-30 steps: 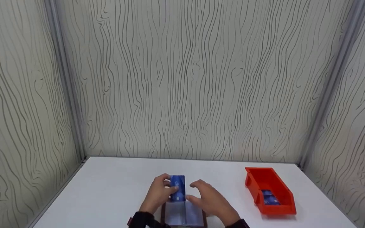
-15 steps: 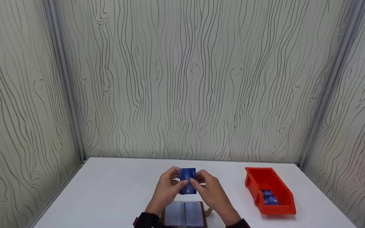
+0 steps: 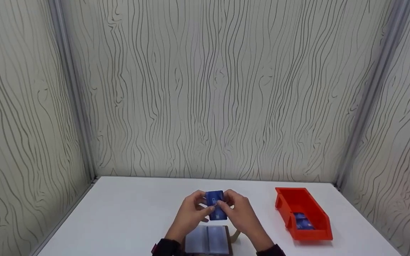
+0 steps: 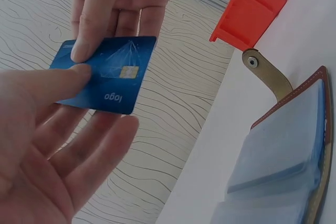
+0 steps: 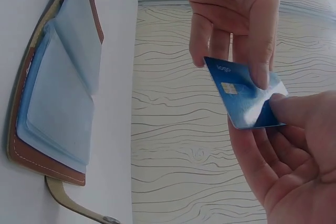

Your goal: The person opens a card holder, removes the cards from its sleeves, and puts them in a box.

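A blue bank card (image 3: 216, 209) with a gold chip and the word "logo" is held above the table between both hands. My left hand (image 3: 190, 215) pinches its left side, thumb on the printed face and fingers behind. From the opposite side my right hand (image 3: 241, 213) pinches it too, the two thumbs close together on the card (image 4: 118, 74). Below the hands lies an open card holder (image 3: 206, 240) with clear plastic sleeves and a brown stitched cover. In the right wrist view its sleeves (image 5: 60, 103) look see-through, and a strap (image 5: 73, 203) with a snap sticks out.
To the right on the white table (image 3: 130, 213) stands a red plastic bin (image 3: 313, 234) with blue cards (image 3: 303, 222) inside. Wood-patterned panels (image 3: 205, 89) enclose the table at the back and both sides.
The right hand came in from beside the card and took hold of it. Both hands and the card shifted right, and the card tilted slightly. The card holder stayed in place.
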Available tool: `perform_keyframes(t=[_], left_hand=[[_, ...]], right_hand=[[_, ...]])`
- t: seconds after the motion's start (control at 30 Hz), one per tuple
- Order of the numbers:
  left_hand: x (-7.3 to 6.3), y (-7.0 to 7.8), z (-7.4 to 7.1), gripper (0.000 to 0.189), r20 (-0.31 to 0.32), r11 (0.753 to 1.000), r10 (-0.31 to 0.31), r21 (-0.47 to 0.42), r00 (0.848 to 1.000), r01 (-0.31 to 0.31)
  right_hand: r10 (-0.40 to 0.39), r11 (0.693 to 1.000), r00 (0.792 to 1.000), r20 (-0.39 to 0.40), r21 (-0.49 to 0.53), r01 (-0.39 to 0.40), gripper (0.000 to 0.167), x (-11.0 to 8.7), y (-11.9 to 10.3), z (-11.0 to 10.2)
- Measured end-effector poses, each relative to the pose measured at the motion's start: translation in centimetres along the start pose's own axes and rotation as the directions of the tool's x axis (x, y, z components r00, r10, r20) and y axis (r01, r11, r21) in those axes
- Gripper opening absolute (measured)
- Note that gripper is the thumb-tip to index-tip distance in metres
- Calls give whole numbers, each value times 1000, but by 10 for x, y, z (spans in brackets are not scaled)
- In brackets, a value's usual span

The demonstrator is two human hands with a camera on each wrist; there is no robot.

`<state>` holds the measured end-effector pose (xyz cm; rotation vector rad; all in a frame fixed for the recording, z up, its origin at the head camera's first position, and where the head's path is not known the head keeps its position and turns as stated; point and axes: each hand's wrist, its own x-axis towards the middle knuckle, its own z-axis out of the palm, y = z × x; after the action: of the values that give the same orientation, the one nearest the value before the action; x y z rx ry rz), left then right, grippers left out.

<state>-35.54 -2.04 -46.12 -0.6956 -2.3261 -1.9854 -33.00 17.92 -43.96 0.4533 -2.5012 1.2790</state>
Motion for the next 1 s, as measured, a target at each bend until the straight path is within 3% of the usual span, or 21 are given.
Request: perform_keyframes(t=[0.23,0.43,0.63,0.7,0.87,0.9,1.0], left_hand=[[-2,-8,-7,21,54,989,-127,83,990,122],[-11,-14,-11,26,65,931,-285,257,956,260],[-19,-17,-9,30,19,852,-335,433,942,294],[-16,-25,-9,31,22,824,-359,478,933,305],[-5,-57,-11,35,64,819,-377,488,924,301],[-4,-60,-11,36,68,827,-367,481,928,292],[-2,-67,-11,36,64,810,-377,507,924,295]], right_hand=[[36,999,998,-45,-13,-37,10,1,3,-13],[49,995,988,-145,-73,-60,14,1,10,-31],[108,984,972,-208,-118,-135,28,2,18,-57],[131,976,966,-225,-140,-165,31,1,22,-67],[176,961,951,-256,-165,-222,35,-3,36,-92],[191,956,946,-261,-169,-239,38,-4,39,-96],[244,935,931,-272,-190,-300,44,-5,48,-109]])
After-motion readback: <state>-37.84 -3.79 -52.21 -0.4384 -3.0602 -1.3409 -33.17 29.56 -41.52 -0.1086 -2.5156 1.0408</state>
